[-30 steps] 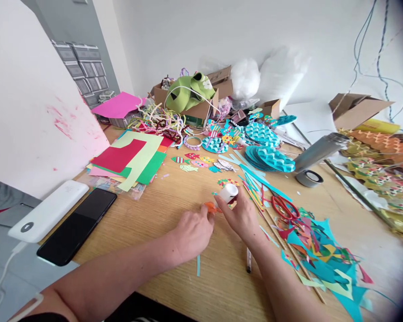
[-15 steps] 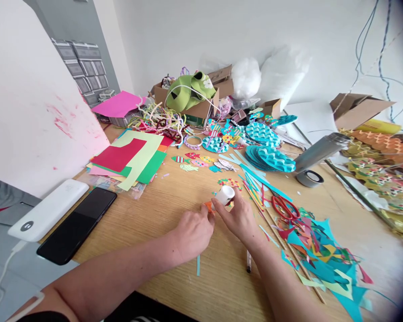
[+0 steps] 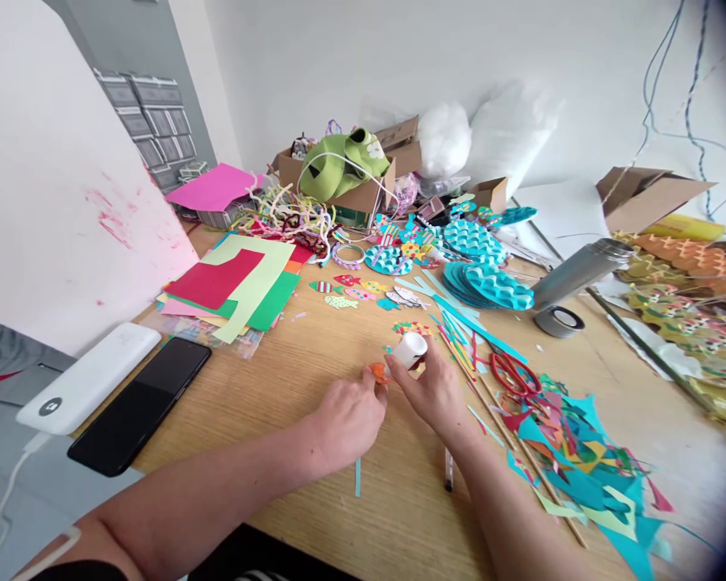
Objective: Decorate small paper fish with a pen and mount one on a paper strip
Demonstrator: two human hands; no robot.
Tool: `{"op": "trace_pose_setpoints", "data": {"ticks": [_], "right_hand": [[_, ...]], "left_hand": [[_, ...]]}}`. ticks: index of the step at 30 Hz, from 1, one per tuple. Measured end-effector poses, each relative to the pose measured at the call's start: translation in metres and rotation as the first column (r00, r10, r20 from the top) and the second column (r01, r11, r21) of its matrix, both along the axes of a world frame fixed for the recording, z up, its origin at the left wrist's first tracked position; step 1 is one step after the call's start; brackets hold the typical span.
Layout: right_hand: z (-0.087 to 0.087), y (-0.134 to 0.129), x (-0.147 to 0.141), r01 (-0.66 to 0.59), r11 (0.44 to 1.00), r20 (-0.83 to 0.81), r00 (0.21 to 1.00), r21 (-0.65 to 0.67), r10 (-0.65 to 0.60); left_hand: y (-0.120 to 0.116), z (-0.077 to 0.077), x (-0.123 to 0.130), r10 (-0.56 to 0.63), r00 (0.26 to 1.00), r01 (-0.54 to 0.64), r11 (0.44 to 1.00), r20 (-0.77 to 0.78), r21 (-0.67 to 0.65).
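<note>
Near the middle of the table, my left hand [image 3: 352,415] pinches a small orange paper cutout [image 3: 378,372], mostly covered by the fingers. My right hand [image 3: 432,387] is wrapped round a small white glue bottle [image 3: 410,350], tilted with its round base up; its tip is hidden near the orange piece. Just beyond lie tiny coloured paper bits [image 3: 412,328]. Several paper fish [image 3: 358,294] in various colours lie farther back. A pen [image 3: 448,470] is partly under my right forearm, and a thin light-blue paper strip [image 3: 357,478] lies by the left one.
Red-handled scissors [image 3: 514,375], wooden sticks [image 3: 550,492] and paper scraps [image 3: 605,460] spread on the right. Behind them stand a metal flask [image 3: 581,270] and stacked blue wavy discs [image 3: 487,286]. Coloured paper sheets [image 3: 218,278], a phone [image 3: 142,403] and a white power bank [image 3: 90,375] lie left.
My right hand has shifted slightly right with the glue bottle, widening the space between it and the orange cutout. My left hand stays nearly still.
</note>
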State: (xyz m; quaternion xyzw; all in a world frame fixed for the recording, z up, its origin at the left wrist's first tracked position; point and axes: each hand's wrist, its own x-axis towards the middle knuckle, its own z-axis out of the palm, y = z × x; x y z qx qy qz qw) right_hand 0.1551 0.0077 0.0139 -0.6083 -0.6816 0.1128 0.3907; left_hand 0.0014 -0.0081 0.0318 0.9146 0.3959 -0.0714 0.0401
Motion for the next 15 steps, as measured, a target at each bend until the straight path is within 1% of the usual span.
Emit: {"op": "trace_pose_setpoints", "data": {"ticks": [4, 6, 12, 15], "right_hand": [[-0.001, 0.0, -0.001, -0.045, 0.999, 0.003, 0.999, -0.023, 0.045], [-0.001, -0.001, -0.001, -0.034, 0.999, 0.009, 0.999, -0.011, 0.034], [0.002, -0.001, 0.007, 0.075, 0.988, 0.015, 0.997, 0.135, -0.078], [0.004, -0.001, 0.009, 0.101, 0.976, 0.012, 0.994, 0.192, -0.105]], "left_hand": [[0.0, 0.0, -0.001, 0.007, 1.0, -0.007, 1.0, -0.002, -0.009], [0.0, 0.0, -0.001, 0.007, 1.0, -0.007, 1.0, 0.0, -0.01], [0.001, 0.001, -0.003, -0.002, 1.0, 0.002, 1.0, 0.008, -0.022], [0.001, 0.0, -0.004, -0.012, 1.0, 0.012, 1.0, 0.014, -0.017]]}}
